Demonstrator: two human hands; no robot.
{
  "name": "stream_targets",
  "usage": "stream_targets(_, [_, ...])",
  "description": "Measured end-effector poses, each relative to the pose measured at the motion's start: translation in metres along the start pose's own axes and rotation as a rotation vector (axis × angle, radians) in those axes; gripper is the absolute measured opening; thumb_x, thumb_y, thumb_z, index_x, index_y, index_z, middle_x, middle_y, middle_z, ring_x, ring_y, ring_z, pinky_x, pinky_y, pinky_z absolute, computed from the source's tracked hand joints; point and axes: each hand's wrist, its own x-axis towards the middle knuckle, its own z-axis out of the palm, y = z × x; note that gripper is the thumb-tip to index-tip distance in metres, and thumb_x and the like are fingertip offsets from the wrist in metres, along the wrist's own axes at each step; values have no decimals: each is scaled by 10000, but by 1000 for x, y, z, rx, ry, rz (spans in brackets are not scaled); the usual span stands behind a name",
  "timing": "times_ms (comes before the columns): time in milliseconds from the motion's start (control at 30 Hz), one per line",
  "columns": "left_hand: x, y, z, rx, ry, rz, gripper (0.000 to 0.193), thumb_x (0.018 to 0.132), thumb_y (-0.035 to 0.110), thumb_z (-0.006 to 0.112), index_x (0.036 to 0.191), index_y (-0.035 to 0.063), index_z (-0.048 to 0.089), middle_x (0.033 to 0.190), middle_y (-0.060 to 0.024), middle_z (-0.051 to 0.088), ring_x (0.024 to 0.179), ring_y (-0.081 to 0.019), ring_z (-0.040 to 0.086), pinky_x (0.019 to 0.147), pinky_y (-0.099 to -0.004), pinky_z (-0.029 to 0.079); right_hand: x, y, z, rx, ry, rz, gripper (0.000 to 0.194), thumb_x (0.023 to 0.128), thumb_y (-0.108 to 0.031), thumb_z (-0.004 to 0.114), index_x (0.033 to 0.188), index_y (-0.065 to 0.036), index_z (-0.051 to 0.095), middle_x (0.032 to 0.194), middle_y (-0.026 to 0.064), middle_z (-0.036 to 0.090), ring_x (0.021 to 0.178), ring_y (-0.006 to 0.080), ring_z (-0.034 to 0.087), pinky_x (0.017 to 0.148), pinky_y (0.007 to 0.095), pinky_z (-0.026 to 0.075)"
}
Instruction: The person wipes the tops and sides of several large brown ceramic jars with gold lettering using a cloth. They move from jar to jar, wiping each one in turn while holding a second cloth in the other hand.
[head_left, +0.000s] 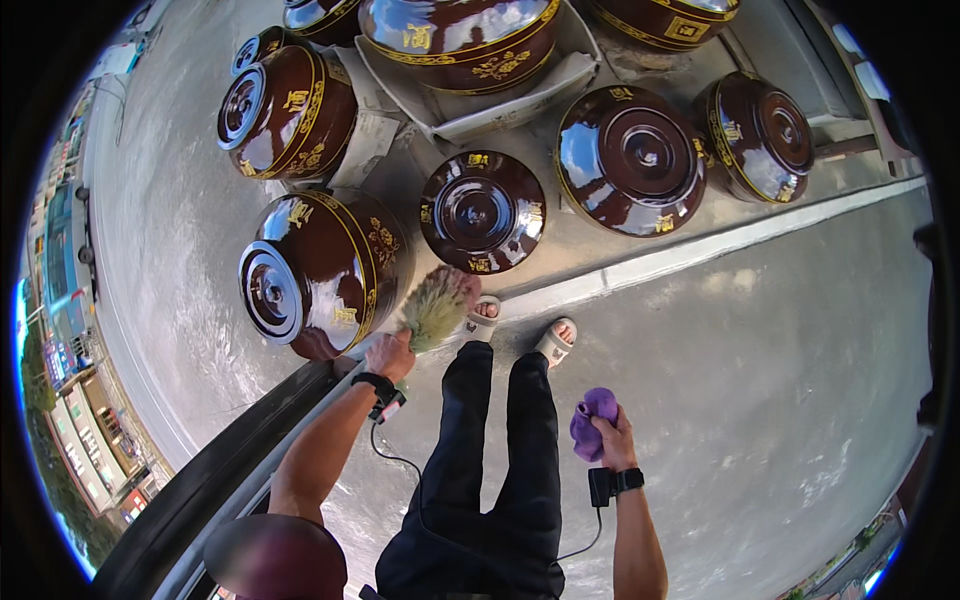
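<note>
My left hand (391, 355) grips a fluffy green-and-pink duster (433, 313); its handle is mostly hidden in the fist. The duster's pink tip lies by the near edge of a glazed dark-brown jar (480, 176), whose ringed round face points up at me; I cannot tell if they touch. Left of it stands a larger brown jar (337, 262) with yellow bands, flowers and writing, close to my left hand. A bunched purple cloth (589, 431) is in my right hand (619, 444), held out over the grey floor, apart from the jars.
More brown jars stand beyond, including one at the right (634, 161) and one at the upper left (292, 112). A big jar sits in an opened cardboard box (510, 112). A white-edged step (675, 259) crosses before my sandals. A dark ledge (225, 465) runs along my left.
</note>
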Motion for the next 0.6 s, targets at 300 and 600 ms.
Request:
stream_targets(300, [-12, 13, -3, -439, 315, 110, 291, 772, 137, 560, 1058, 149, 613, 916, -209, 670, 852, -427, 633, 718, -528, 507, -1, 2, 3, -303, -17, 10, 377, 820, -17, 628, 1193, -13, 570, 1052, 55, 651, 923, 145, 623, 834, 300, 516])
stream_targets(600, [12, -51, -23, -483, 496, -120, 303, 807, 116, 554, 1110, 125, 549, 862, -240, 647, 844, -443, 626, 682, -529, 479, 7, -7, 5, -468, 8, -29, 368, 812, -39, 627, 1175, -3, 581, 1057, 70, 657, 930, 155, 620, 837, 303, 505])
